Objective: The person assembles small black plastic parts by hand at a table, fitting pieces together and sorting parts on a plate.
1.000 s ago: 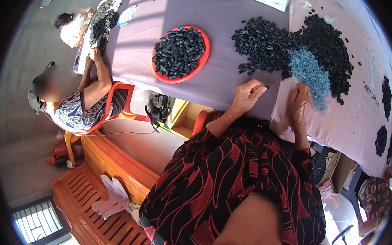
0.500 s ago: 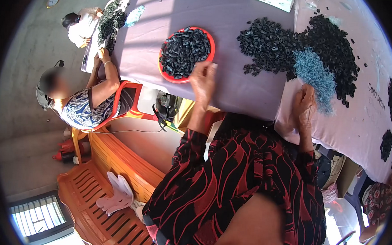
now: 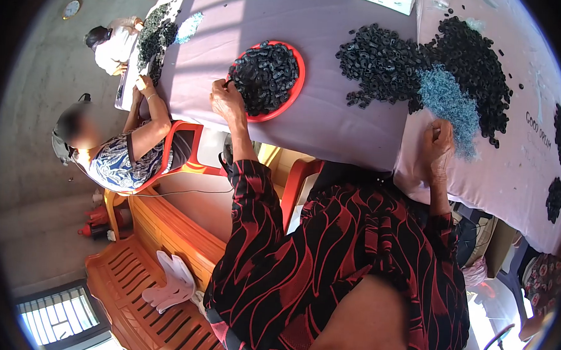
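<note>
Black piece point(image 3: 227, 83) is pinched by left hand point(image 3: 228, 102) fingers at rim of red bowl point(image 3: 301, 69), release inward judged needed; right hand point(image 3: 439, 142) fingers' state cannot be told

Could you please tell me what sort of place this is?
Probably an informal small-parts workroom, judging by the heaped black parts, the pile of small blue pieces and the filled red bowl.
</note>
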`<state>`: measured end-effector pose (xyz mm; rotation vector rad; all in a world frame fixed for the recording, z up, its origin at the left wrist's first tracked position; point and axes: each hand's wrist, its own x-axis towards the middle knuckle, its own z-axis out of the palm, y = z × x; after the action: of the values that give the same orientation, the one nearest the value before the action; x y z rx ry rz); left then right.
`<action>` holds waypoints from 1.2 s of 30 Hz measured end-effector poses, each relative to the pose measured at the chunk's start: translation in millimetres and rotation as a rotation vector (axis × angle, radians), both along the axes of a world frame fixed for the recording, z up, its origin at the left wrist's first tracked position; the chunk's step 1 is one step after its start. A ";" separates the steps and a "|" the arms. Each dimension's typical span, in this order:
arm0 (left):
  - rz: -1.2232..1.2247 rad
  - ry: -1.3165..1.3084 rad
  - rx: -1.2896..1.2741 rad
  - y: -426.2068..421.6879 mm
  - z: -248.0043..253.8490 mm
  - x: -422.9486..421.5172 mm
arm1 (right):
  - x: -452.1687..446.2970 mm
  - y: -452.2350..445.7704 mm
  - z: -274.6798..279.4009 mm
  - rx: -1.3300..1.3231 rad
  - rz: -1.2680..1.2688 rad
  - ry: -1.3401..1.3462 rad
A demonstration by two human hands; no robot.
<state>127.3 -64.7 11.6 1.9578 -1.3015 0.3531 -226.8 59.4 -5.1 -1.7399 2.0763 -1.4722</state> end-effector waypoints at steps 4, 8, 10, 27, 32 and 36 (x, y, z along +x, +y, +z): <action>0.040 -0.065 0.127 -3.5 4.9 2.8 | -2.3 -1.7 -8.1 -0.065 0.006 0.048; 0.040 -0.048 0.181 -8.9 -6.4 11.3 | 2.2 0.2 4.7 -0.015 0.000 0.008; -0.013 -0.184 0.110 -9.3 -12.1 13.7 | 1.1 0.4 3.8 0.008 0.018 -0.043; -1.202 0.724 0.180 89.6 -19.1 -225.9 | 9.8 0.9 -7.4 -0.002 0.319 -0.839; -1.293 0.802 0.235 83.9 -24.0 -240.3 | 11.0 3.9 -6.7 0.059 0.369 -1.013; -1.327 0.977 0.335 85.8 -24.5 -236.4 | 12.8 3.3 -9.1 0.044 0.367 -1.011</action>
<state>-109.1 21.1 -13.0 0.8109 -1.6094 -1.3274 -214.0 62.7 -14.1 -0.9204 1.1781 -1.6421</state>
